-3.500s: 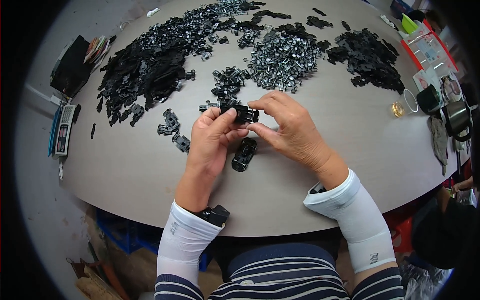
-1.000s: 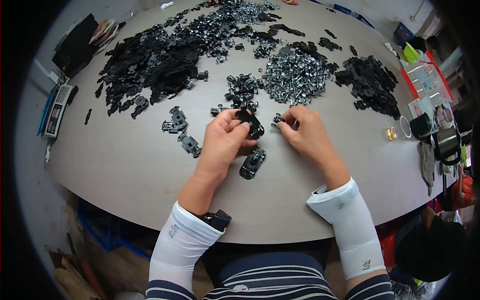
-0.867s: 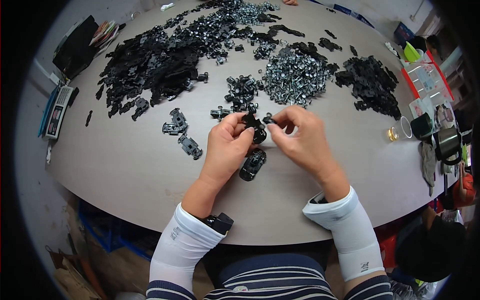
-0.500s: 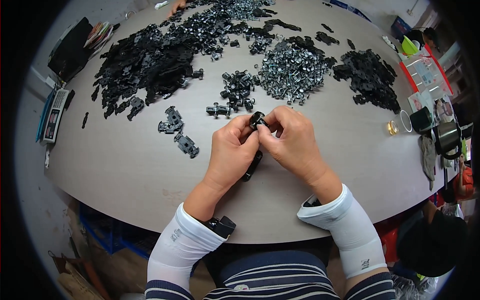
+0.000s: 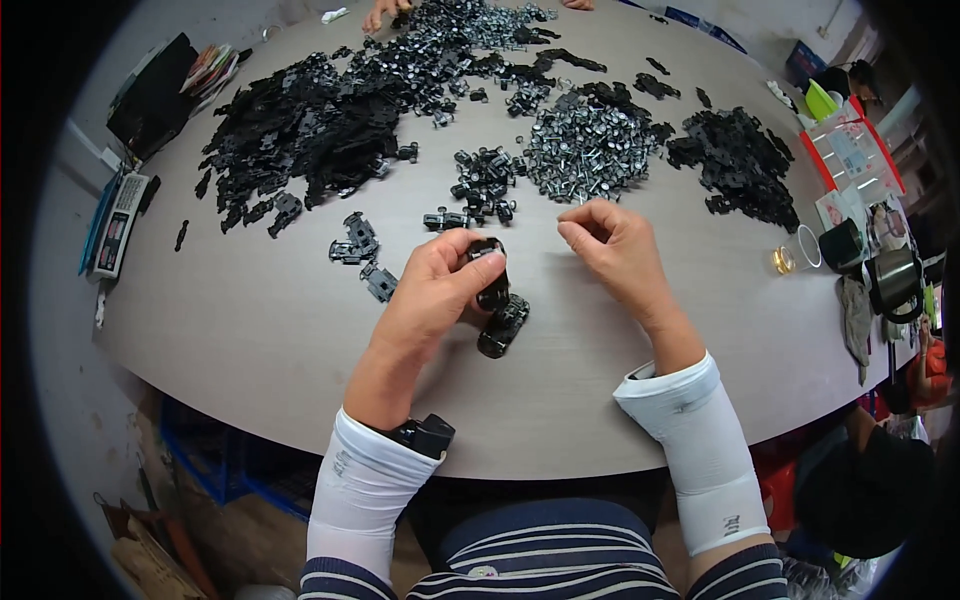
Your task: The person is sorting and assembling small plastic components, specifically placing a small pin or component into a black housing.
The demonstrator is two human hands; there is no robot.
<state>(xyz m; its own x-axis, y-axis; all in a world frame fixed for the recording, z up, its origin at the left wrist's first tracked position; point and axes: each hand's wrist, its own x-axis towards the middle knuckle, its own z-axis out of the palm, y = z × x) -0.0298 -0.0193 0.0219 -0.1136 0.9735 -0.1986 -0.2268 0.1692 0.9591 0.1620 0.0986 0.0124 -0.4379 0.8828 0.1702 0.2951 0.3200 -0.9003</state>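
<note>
The left hand [image 5: 430, 295] grips a small black plastic part [image 5: 491, 275] between thumb and fingers, held just above the grey table [image 5: 250, 330], while the right hand [image 5: 622, 250] hovers beside it with its fingertips pinched together near the thumb (whether a tiny piece sits in that pinch is too small to tell). Directly below the held part, a second black assembled piece [image 5: 503, 325] lies on the table, close to the left hand's fingers. Judging by the supply, the work looks to be only at an early stage: a broad heap of black parts [image 5: 300, 130] covers the far left of the table, a mound of silvery metal bits [image 5: 590, 150] sits just beyond the right hand, another black pile [image 5: 740, 160] lies to the far right, and a small cluster of loose black pieces [image 5: 360, 250] rests near the left hand. Only the one finished-looking piece is set down close by, so nearly everything remains to be put together.
</note>
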